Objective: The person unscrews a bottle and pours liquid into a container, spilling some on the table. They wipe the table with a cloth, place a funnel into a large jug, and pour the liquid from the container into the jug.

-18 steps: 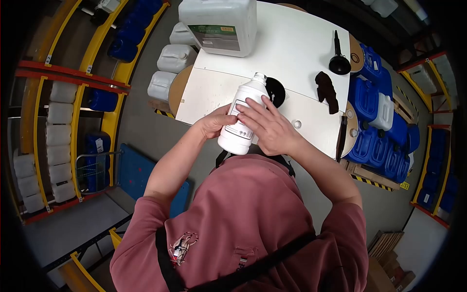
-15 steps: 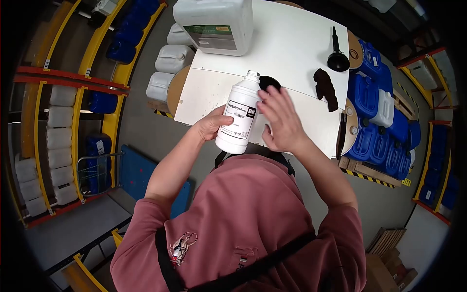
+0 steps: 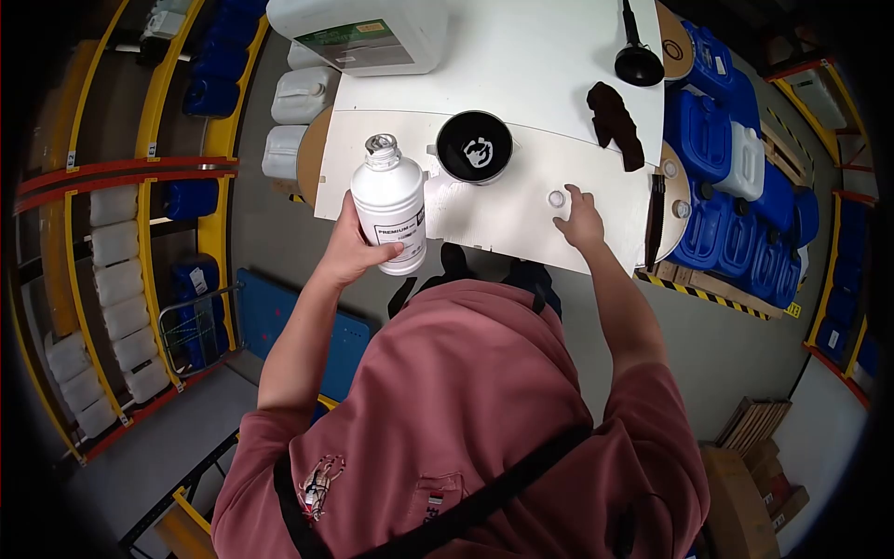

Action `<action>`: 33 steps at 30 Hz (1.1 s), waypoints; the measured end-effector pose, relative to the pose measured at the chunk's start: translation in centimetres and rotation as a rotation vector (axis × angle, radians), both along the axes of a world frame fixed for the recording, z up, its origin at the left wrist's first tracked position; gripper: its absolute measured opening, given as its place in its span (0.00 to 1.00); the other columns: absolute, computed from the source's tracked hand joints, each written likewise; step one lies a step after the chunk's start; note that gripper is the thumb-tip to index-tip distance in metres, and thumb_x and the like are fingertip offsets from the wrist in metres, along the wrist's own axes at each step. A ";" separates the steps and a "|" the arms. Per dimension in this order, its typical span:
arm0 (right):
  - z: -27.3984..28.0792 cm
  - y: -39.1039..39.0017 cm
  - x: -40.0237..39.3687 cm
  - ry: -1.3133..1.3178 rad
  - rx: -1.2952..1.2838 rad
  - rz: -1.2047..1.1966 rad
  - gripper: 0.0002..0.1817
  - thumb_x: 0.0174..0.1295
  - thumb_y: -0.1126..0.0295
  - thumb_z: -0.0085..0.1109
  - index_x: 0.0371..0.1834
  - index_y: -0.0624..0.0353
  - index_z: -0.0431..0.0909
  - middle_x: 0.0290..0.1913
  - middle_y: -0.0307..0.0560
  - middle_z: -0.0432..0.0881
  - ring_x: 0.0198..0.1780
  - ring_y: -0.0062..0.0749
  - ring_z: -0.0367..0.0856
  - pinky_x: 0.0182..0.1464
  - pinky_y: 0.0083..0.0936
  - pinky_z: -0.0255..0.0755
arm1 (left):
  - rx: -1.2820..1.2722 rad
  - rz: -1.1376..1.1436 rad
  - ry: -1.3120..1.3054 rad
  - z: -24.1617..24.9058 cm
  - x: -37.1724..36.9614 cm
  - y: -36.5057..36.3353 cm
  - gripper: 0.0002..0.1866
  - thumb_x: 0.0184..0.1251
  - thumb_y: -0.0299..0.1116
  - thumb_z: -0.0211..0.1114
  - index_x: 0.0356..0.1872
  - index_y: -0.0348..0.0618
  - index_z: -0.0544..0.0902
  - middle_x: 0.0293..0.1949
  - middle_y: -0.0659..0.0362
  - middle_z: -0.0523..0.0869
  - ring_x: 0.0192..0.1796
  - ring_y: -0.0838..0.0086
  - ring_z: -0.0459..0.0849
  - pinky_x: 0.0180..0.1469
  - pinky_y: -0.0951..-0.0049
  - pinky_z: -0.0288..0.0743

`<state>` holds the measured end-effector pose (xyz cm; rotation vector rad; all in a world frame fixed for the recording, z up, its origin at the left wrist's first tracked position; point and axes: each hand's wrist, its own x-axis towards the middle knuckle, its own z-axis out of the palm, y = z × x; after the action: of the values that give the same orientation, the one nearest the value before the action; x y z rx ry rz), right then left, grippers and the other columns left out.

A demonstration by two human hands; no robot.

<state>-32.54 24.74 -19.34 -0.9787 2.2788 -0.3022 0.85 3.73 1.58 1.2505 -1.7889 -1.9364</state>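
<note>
A white plastic bottle [image 3: 389, 200] labelled "PREMIUM" is gripped by my left hand [image 3: 349, 250] at the near left of the table. Its threaded neck has no cap on, and something silvery shows at the mouth. Over the table to the right, my right hand [image 3: 585, 225] is open, thumb and index finger apart. Just left of those fingers lies a small round whitish cap [image 3: 556, 198]. Between the two hands stands a round black container [image 3: 449, 149] with a white shape visible inside it.
A large translucent canister [image 3: 424, 37] stands at the table's back left. On the right lie a black funnel [image 3: 639, 65] and a dark crumpled glove or cloth [image 3: 615, 126]. Blue jerrycans [image 3: 698, 140] crowd the right side; a blue trolley [image 3: 289, 321] sits at lower left.
The bottle has moved left in my left hand, uncovering the black container. My right hand has moved from beside the bottle to the right, and the small cap now shows on the table there.
</note>
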 end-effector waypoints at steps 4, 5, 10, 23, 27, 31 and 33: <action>-2.0 -1.8 0.6 0.019 0.060 -0.034 0.42 0.56 0.63 0.75 0.74 0.45 0.63 0.63 0.54 0.70 0.57 0.51 0.83 0.56 0.40 0.81 | -0.150 -0.070 -0.100 -0.3 0.6 0.5 0.56 0.43 0.26 0.81 0.75 0.43 0.57 0.65 0.53 0.75 0.68 0.67 0.76 0.71 0.59 0.70; -2.4 -2.3 0.6 0.047 0.088 -0.042 0.41 0.57 0.63 0.74 0.73 0.45 0.64 0.62 0.53 0.71 0.57 0.50 0.83 0.57 0.40 0.81 | -0.152 -0.072 -0.094 -0.1 0.6 0.8 0.56 0.42 0.28 0.82 0.75 0.41 0.58 0.65 0.53 0.75 0.69 0.66 0.75 0.72 0.59 0.70; -4.5 -2.8 0.5 0.072 0.106 0.001 0.30 0.61 0.63 0.72 0.65 0.50 0.70 0.60 0.51 0.73 0.55 0.48 0.83 0.55 0.41 0.81 | -0.237 -0.112 -0.196 1.3 0.4 1.2 0.56 0.40 0.35 0.84 0.74 0.38 0.60 0.64 0.51 0.76 0.68 0.64 0.76 0.71 0.60 0.69; 16.6 -4.9 5.5 -0.457 -0.816 0.109 0.29 0.55 0.81 0.70 0.63 0.56 0.79 0.56 0.47 0.78 0.39 0.27 0.81 0.42 0.21 0.78 | -0.611 -0.253 -0.243 3.3 0.1 0.8 0.53 0.37 0.37 0.80 0.71 0.43 0.65 0.64 0.46 0.71 0.68 0.50 0.73 0.70 0.55 0.71; 23.3 -6.4 7.5 -0.443 -0.830 0.240 0.30 0.53 0.83 0.70 0.62 0.62 0.76 0.51 0.43 0.81 0.40 0.22 0.79 0.44 0.18 0.76 | -0.726 -0.305 -0.236 4.0 0.0 0.7 0.51 0.37 0.37 0.80 0.70 0.45 0.67 0.64 0.46 0.71 0.68 0.48 0.73 0.69 0.53 0.72; 25.1 -6.8 8.5 -0.468 -0.792 0.240 0.29 0.52 0.83 0.71 0.60 0.62 0.75 0.52 0.44 0.82 0.40 0.22 0.78 0.44 0.19 0.76 | -0.811 -0.328 -0.246 4.2 0.7 0.4 0.50 0.38 0.37 0.80 0.71 0.46 0.68 0.65 0.47 0.71 0.68 0.48 0.73 0.68 0.52 0.73; 25.8 -7.0 9.0 -0.417 -0.847 0.247 0.26 0.53 0.79 0.71 0.58 0.60 0.76 0.51 0.46 0.82 0.38 0.28 0.79 0.44 0.23 0.77 | -0.819 -0.317 -0.253 4.9 0.9 0.5 0.50 0.39 0.37 0.80 0.70 0.46 0.68 0.65 0.47 0.71 0.68 0.47 0.73 0.68 0.52 0.73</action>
<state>-23.55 17.73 6.42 -1.4138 1.6074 -1.2918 1.79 4.18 6.45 0.9653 -2.6303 -0.9382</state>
